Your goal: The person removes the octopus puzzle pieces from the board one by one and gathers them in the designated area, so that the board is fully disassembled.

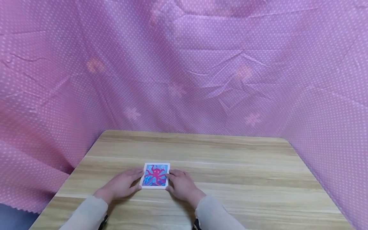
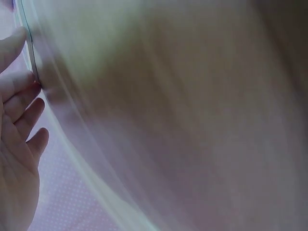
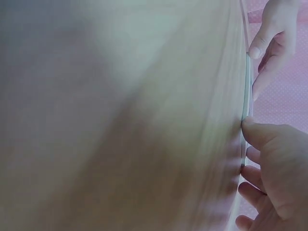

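Gotta be careful with the pressure here: if the card (image 1: 156, 174) is squeezed too hard from both sides, it could be buckled or popped up, and if one side is pushed more than the other, it'd probably get twisted or slid across the smooth-looking bench (image 1: 244, 179). A slip could be caused too, since so little of the edge is covered. As for where it sits, the card is framed between the left grip (image 1: 123, 183) and the right grip (image 1: 182, 184), printed side up, with its side edges touched by both. Each grip is spread fairly wide, nothing wrapped round: the near corners are met by the thumbs, the sides by the fingers farther up. Whether the card is raised slightly can't be told.
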A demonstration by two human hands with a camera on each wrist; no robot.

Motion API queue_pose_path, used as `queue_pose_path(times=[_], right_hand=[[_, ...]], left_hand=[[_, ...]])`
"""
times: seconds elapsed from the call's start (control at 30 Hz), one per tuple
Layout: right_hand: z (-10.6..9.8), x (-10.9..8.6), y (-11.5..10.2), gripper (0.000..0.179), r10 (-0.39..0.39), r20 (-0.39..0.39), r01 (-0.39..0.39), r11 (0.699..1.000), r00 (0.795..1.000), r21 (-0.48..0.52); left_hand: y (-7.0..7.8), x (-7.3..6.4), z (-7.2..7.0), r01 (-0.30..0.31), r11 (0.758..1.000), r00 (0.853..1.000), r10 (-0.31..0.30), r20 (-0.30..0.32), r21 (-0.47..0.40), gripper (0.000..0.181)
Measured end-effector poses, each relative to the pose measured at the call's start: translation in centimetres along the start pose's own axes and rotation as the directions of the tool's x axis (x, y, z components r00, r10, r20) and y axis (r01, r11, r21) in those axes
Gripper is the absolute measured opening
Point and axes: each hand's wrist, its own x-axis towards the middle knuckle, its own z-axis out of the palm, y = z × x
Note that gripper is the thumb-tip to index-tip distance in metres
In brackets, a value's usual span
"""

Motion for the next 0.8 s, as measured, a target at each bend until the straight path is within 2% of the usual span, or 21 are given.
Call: queue_pose_path(times=[0.2, 0.3, 0.47, 0.8], right_hand=[[-0.5, -2.1, 1.1, 0.052, -0.016, -0.025, 0.017, 1.000, 1.000, 0.020], [-0.6, -2.9, 1.7, 0.052, -0.021, -0.037, 0.022, 0.999, 0.999, 0.025], [-0.7, -4.6, 2.6, 0.052, -0.029, -0.043, 0.031, 0.999, 0.999, 0.039], [-1.2, -7.9, 4.8, 0.052, -0.063, -0.054, 0.065, 0.997, 0.997, 0.042]], left_hand=[[1.9, 0.2, 0.4, -0.068, 0.998, 0.997, 0.068, -0.034, -0.005, 0.062], [2.9, 0.3, 0.4, -0.083, 0.997, 0.996, 0.083, -0.033, -0.006, 0.062], [4.9, 0.4, 0.5, -0.084, 0.996, 0.996, 0.084, -0.016, -0.003, 0.061], [8.6, 0.7, 1.4, -0.085, 0.996, 0.996, 0.085, -0.022, 0.015, 0.059]])
